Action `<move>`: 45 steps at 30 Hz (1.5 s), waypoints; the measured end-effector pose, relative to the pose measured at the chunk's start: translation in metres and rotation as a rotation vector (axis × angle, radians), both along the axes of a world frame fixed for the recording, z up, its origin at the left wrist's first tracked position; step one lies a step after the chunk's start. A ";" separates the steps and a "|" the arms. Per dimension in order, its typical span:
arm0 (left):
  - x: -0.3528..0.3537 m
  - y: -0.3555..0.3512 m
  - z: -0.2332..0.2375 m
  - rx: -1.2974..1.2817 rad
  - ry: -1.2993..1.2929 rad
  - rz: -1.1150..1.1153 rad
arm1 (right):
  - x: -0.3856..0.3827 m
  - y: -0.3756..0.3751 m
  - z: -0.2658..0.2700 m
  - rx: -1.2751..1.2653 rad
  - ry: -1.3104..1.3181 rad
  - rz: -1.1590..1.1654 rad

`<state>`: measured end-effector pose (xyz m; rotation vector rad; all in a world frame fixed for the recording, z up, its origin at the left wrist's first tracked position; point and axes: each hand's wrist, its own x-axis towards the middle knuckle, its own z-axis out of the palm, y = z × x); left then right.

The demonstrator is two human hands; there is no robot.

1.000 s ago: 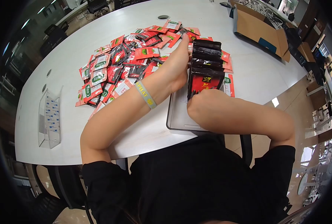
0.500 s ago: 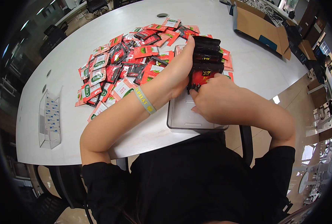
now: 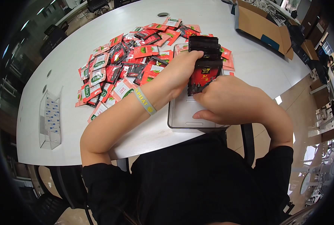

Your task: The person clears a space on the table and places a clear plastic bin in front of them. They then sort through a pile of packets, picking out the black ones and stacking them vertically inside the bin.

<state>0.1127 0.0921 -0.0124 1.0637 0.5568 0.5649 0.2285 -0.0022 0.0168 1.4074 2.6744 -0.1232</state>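
A row of dark red and black sachets [image 3: 204,73] stands in the far part of a clear plastic box [image 3: 189,114] at the table's near edge. My left hand [image 3: 187,69], with a grey wristband, is closed on the left side of the row, its thumb over the sachets' top edges. My right hand [image 3: 223,99] lies against the front sachet's lower right, fingers curled at its edge and thumb apart, low over the box. The fingertips of both hands are partly hidden. Left of the box spreads a heap of red, pink and black sachets [image 3: 144,51].
A small clear tray [image 3: 50,123] with blue-printed strips sits on the white table [image 3: 77,45] at the left. An opened cardboard box [image 3: 262,28] lies at the back right. A round cable hole [image 3: 163,15] is at the far edge.
My left thumb has come down over the sachets' tops. The front sachet shows more of its face, and my right thumb has spread away from the fingers.
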 end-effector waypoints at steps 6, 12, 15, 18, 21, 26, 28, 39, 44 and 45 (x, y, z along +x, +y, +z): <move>0.002 0.000 0.002 -0.059 -0.057 0.027 | -0.007 0.001 -0.001 -0.108 -0.087 0.015; 0.001 0.002 -0.001 0.067 0.041 -0.005 | -0.016 0.006 -0.005 -0.111 -0.140 -0.023; -0.005 -0.002 0.005 0.105 0.073 -0.051 | -0.019 0.003 -0.010 -0.075 -0.130 -0.005; -0.005 -0.010 0.004 0.062 0.089 0.034 | -0.020 -0.005 -0.009 -0.033 -0.090 0.032; -0.007 -0.010 -0.013 0.696 0.071 0.012 | -0.017 -0.010 -0.015 -0.004 -0.024 0.068; -0.009 -0.011 -0.012 1.324 0.224 0.376 | -0.013 -0.009 -0.024 0.159 0.010 0.181; -0.017 -0.010 0.003 1.912 0.441 0.306 | -0.018 -0.009 -0.016 0.093 -0.060 0.146; -0.019 0.003 0.008 1.939 0.555 -0.099 | -0.017 -0.004 -0.015 0.068 -0.083 0.094; -0.008 0.011 0.001 1.241 0.297 0.074 | -0.018 -0.002 -0.007 -0.056 -0.109 0.049; -0.006 0.014 0.000 1.239 0.298 0.072 | -0.017 -0.002 -0.009 -0.057 -0.107 0.049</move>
